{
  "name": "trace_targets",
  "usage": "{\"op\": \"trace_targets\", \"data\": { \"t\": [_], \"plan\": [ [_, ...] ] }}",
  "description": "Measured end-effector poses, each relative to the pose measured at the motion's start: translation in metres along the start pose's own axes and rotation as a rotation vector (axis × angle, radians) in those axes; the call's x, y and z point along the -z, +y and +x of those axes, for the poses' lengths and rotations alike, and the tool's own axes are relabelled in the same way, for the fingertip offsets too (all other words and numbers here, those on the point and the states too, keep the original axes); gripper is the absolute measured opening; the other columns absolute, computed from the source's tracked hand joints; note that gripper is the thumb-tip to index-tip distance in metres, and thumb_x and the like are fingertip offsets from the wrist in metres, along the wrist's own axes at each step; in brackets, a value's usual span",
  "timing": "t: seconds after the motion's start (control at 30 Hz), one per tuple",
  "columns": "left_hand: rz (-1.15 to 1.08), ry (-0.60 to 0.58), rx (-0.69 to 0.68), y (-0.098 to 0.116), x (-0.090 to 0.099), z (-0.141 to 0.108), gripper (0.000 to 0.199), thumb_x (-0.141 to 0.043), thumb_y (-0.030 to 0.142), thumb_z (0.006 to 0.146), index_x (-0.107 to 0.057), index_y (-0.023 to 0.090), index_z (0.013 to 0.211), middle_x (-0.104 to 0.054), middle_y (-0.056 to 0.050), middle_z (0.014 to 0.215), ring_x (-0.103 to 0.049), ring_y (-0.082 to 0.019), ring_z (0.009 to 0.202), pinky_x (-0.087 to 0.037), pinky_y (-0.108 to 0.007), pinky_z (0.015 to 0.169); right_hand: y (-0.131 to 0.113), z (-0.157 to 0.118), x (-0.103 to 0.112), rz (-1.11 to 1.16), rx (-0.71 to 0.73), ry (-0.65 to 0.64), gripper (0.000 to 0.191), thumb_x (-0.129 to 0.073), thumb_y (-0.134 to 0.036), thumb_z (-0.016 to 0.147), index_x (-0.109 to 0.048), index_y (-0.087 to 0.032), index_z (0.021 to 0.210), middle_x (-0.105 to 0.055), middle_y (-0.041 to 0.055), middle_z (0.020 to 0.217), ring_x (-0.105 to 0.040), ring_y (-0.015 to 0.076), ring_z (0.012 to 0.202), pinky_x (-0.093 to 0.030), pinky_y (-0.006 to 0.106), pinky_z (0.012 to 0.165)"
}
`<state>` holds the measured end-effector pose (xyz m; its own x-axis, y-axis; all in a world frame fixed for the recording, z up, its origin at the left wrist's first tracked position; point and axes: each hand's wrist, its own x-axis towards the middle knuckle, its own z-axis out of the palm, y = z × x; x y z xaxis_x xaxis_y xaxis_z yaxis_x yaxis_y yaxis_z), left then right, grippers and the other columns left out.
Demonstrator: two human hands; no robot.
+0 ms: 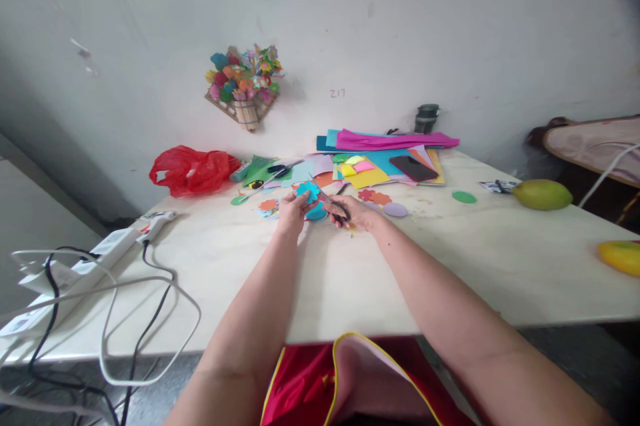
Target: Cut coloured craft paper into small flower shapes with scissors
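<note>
Over 1 tbl (pixel 350 279), L hand (pixel 294 209) pinches 1 blue flower (pixel 308 192), R hand (pixel 358 211) grips 1 pr scissors (pixel 343 209).

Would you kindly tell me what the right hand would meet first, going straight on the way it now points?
The right hand, leading with the scissors, would probably meet the blue paper flower in the left hand first, though depth is unclear.

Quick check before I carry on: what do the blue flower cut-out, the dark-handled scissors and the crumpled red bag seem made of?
Blue scalloped flower cut-out: matte paper or thin foam, I can't tell which; flat, even colour.
Dark-handled scissors: probably metal blades, greyish and slim; the handles look like plastic.
Crumpled red bag: most likely thin, glossy plastic, given its bright highlights and filmy folds.
</note>
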<state>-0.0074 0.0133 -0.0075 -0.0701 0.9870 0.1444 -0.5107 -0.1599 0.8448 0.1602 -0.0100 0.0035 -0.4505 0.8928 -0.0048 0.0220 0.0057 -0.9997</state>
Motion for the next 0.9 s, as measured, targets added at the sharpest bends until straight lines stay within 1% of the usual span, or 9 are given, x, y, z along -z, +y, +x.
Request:
{"op": "trace_targets", "data": {
  "t": [0.13, 0.27, 0.47, 0.7, 0.8, 0.9],
  "plan": [
    [-0.005, -0.012, 0.004, 0.0008, 0.0015, 0.0005, 0.036, -0.089, 0.026, 0.048, -0.057, 0.016, 0.063, -0.066, -0.002, 0.059, -0.066, -0.016, 0.057, -0.057, -0.033, 0.068, -0.0003, -0.0005, 0.0015, -0.023, 0.01, -0.012, 0.025, -0.067, -0.035, 0.085, -0.052, -0.016, 0.078, -0.058, -0.0031, 0.053, -0.05, 0.0066, 0.037, -0.026, 0.014, 0.028],
    [0.006, -0.026, 0.007, 0.0001, 0.004, 0.0019, 0.034, -0.088, 0.027, 0.051, -0.061, 0.015, 0.067, -0.068, -0.002, 0.063, -0.068, -0.017, 0.06, -0.057, -0.034, 0.069, 0.0002, -0.0005, 0.0053, -0.059, 0.042, -0.03, 0.031, -0.067, -0.042, 0.084, -0.054, -0.015, 0.079, -0.06, -0.0012, 0.056, -0.053, 0.0074, 0.039, -0.029, 0.015, 0.028],
    [0.0, -0.082, 0.027, -0.001, 0.0068, 0.002, 0.032, -0.086, 0.026, 0.053, -0.064, 0.014, 0.072, -0.07, -0.003, 0.067, -0.069, -0.018, 0.064, -0.058, -0.037, 0.074, 0.0001, -0.0019, 0.0091, -0.072, 0.077, -0.07, 0.037, -0.066, -0.05, 0.083, -0.054, -0.015, 0.078, -0.063, 0.0008, 0.06, -0.056, 0.0078, 0.043, -0.032, 0.015, 0.03],
    [-0.015, -0.066, 0.054, -0.0014, 0.0071, 0.0011, 0.024, -0.083, 0.022, 0.06, -0.063, 0.015, 0.071, -0.069, -0.002, 0.067, -0.068, -0.015, 0.062, -0.058, -0.036, 0.077, 0.0013, 0.0003, 0.0082, -0.067, 0.063, -0.049, 0.031, -0.07, -0.041, 0.082, -0.055, -0.015, 0.076, -0.063, 0.0005, 0.059, -0.055, 0.0071, 0.042, -0.032, 0.014, 0.03],
    [-0.021, -0.067, 0.07, -0.0006, 0.006, 0.0005, 0.023, -0.083, 0.021, 0.059, -0.064, 0.015, 0.071, -0.069, -0.003, 0.067, -0.068, -0.017, 0.063, -0.058, -0.037, 0.078, 0.003, 0.0018, 0.0082, -0.043, 0.082, -0.025, 0.029, -0.072, -0.038, 0.08, -0.056, -0.014, 0.077, -0.063, -0.0002, 0.059, -0.056, 0.0069, 0.042, -0.032, 0.014, 0.03],
    [-0.015, -0.065, 0.089, 0.0001, 0.0051, 0.0001, 0.023, -0.083, 0.02, 0.059, -0.064, 0.015, 0.071, -0.07, -0.003, 0.067, -0.069, -0.018, 0.065, -0.058, -0.036, 0.076, 0.0042, 0.0028, 0.0087, -0.008, 0.112, 0.017, 0.028, -0.074, -0.035, 0.078, -0.056, -0.014, 0.077, -0.063, -0.0003, 0.06, -0.056, 0.0066, 0.044, -0.031, 0.014, 0.031]
  ]
}}
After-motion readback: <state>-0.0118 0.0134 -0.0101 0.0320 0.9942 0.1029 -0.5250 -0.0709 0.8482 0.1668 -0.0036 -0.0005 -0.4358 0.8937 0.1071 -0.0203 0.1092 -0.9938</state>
